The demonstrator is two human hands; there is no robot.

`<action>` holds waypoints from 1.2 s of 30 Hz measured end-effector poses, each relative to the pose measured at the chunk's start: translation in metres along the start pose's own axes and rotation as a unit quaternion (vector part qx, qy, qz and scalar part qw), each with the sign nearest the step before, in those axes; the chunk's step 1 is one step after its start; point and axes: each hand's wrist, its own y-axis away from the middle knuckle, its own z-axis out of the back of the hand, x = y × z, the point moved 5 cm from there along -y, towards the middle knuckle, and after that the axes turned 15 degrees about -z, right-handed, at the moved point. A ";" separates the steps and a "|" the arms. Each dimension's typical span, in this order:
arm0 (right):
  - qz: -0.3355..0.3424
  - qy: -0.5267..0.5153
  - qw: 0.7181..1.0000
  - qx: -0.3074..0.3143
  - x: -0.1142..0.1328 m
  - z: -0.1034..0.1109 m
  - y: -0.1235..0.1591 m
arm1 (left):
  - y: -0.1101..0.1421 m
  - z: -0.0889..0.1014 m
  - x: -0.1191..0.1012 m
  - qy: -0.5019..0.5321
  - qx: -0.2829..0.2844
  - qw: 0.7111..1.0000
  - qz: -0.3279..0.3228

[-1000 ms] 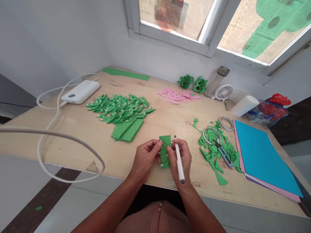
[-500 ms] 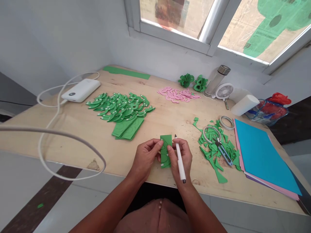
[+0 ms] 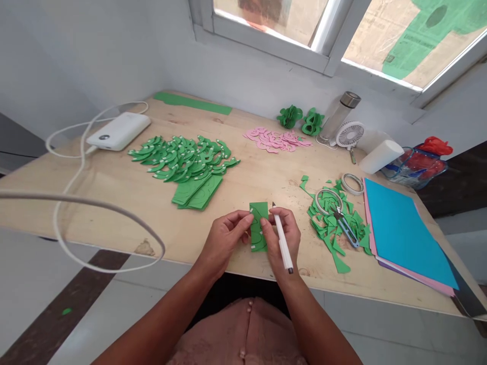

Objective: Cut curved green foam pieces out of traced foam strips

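Observation:
Between my two hands is a small upright rectangle of green paper (image 3: pixel 258 238) with drawn curves and small white tabs on it. My left hand (image 3: pixel 224 241) pinches its left edge between thumb and fingers. On the right edge rests the thumb of my right hand (image 3: pixel 283 238), which also carries a white pen (image 3: pixel 282 238), its dark tip pointing away from me. Beyond my left hand lies a stack of green paper rectangles (image 3: pixel 198 192) with drawn outlines. A heap of curved green cutouts (image 3: pixel 182 159) with white tabs adjoins that stack.
Green scraps (image 3: pixel 331 230) lie at right, under a tape roll (image 3: pixel 323 202) and small snips (image 3: pixel 347 228). Coloured sheets (image 3: pixel 407 228) are beside them. Pink cutouts (image 3: pixel 276 139), a bottle (image 3: pixel 338 116) and a fan (image 3: pixel 350 134) stand farther back. A power bank (image 3: pixel 118 132) trails a white cable at left.
The camera view has shifted slightly, so the table appears a little higher. Both hands keep their hold on the green paper, and the pen stays in the right hand.

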 end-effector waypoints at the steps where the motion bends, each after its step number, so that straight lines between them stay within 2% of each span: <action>1: 0.001 0.002 1.000 -0.003 0.000 0.001 0.000 | 0.001 0.000 -0.001 -0.006 0.004 1.000 -0.001; 9: 0.010 -0.004 1.000 -0.012 0.003 0.002 -0.001 | 0.007 0.004 -0.006 -0.038 0.038 0.998 0.014; 17: 0.014 -0.009 1.000 -0.009 0.006 0.001 -0.001 | 0.007 0.003 -0.008 -0.052 0.029 0.998 0.010; 28: -0.011 -0.034 0.999 0.015 0.005 -0.004 -0.006 | 0.000 0.009 -0.008 -0.059 -0.014 0.998 -0.028; 32: -0.027 -0.042 0.999 0.000 0.004 0.000 -0.001 | -0.004 0.013 -0.010 -0.052 -0.046 0.997 -0.038; 36: -0.010 -0.019 1.000 0.009 0.006 0.003 0.008 | -0.006 0.013 -0.011 -0.041 -0.068 0.996 -0.041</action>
